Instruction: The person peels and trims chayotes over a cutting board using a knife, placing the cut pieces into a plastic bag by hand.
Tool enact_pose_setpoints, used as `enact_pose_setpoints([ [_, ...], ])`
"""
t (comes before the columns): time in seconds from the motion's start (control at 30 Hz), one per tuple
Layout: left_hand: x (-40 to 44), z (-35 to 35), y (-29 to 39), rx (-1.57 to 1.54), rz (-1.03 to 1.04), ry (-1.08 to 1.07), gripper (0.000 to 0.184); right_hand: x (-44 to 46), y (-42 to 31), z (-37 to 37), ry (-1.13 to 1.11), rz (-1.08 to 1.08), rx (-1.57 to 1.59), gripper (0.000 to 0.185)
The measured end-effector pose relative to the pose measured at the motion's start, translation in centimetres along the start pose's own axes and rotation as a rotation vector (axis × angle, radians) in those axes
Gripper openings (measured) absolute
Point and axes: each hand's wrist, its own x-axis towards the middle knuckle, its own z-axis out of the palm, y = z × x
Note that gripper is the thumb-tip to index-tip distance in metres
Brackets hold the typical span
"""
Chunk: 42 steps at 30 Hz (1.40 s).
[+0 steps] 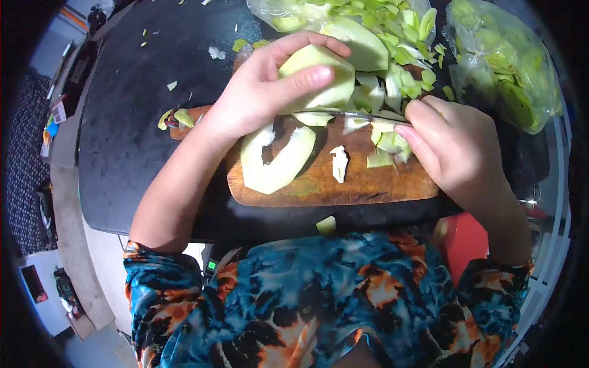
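Note:
My left hand is wrapped over a thick, peeled, pale green piece of fruit or gourd on the wooden cutting board. In my right hand is a knife, its thin blade lying across the near, lower side of that piece. A cut slice with a hollow middle rests on the board below my left wrist. Near it sits a small white scrap. Several thin pale green bits lie beside my right fingers. Most of the knife's handle is hidden inside my right hand.
Another large pale piece stands behind the held one. A plastic bag with many cut green pieces lies at the back. To the right sits a full clear bag. Scraps dot the dark table; a red object is below.

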Motion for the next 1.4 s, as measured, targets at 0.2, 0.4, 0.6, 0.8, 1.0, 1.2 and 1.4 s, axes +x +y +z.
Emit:
enact_pose_setpoints([
  [0.2,-0.2,-2.5,0.3,0.238,-0.212,0.258,0.037,-1.4,0.0,-0.5,-0.025,-0.018,-0.171,0.015],
  [0.4,0.1,-3.5,-0.3,-0.033,-0.237,0.455,0.043,-3.1,1.5,-0.3,0.047,0.135,-0.162,0.015],
  [0.6,0.1,-2.5,-0.3,0.001,-0.136,0.328,0.046,-6.3,3.3,-1.8,0.254,0.502,0.026,0.017],
  [0.8,-3.3,0.3,4.3,0.989,-0.019,0.295,0.070,-11.4,5.3,-2.0,0.354,0.843,0.110,0.026],
  [1.0,-8.2,4.9,4.7,1.314,-0.092,-0.033,0.059,-14.1,7.0,-1.3,0.525,0.952,0.124,0.026],
  [1.2,-7.9,4.8,4.7,1.195,0.129,-0.100,0.048,-13.3,6.6,-1.8,0.509,0.842,0.191,0.019],
  [1.4,-6.1,4.2,6.8,1.073,0.146,-0.436,0.047,-14.1,6.6,-1.5,0.590,0.718,0.152,0.016],
])
